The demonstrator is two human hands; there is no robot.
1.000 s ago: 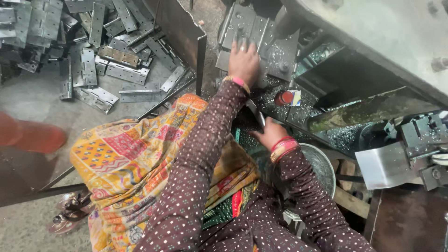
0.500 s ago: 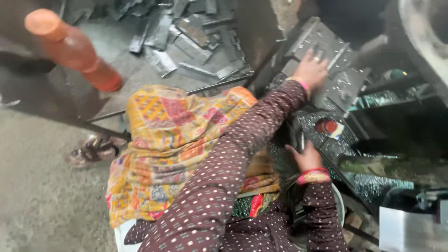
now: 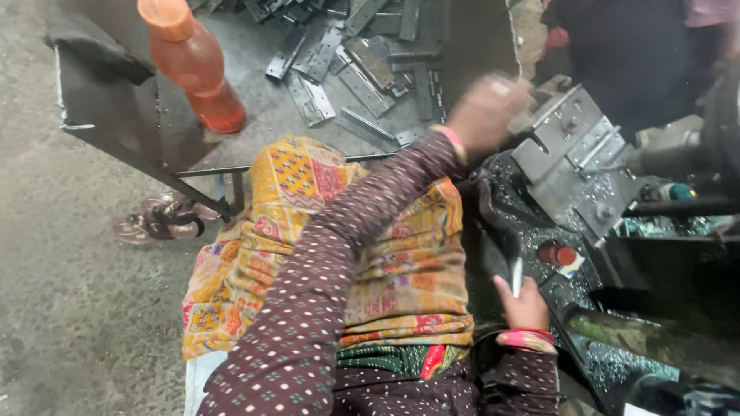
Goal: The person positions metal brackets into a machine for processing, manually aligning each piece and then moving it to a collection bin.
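**Inspector:** Where does the work lie?

**Assistant:** The stack of grey metal plates [image 3: 574,158] sits on the machine bed, long axis slanting up to the right. The left hand [image 3: 487,110] is at its upper-left corner, blurred; whether it grips, I cannot tell.

**Inspector:** The other hand?

**Assistant:** The right hand [image 3: 524,304] is lower, well apart from the stack, closed on a thin metal strip [image 3: 516,276]. Loose plates [image 3: 362,65] lie on the tray beyond, beside an orange bottle [image 3: 193,65].

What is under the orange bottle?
The orange bottle stands on a grey metal tray, beside loose metal hinge plates. The spot right beneath its base is covered.
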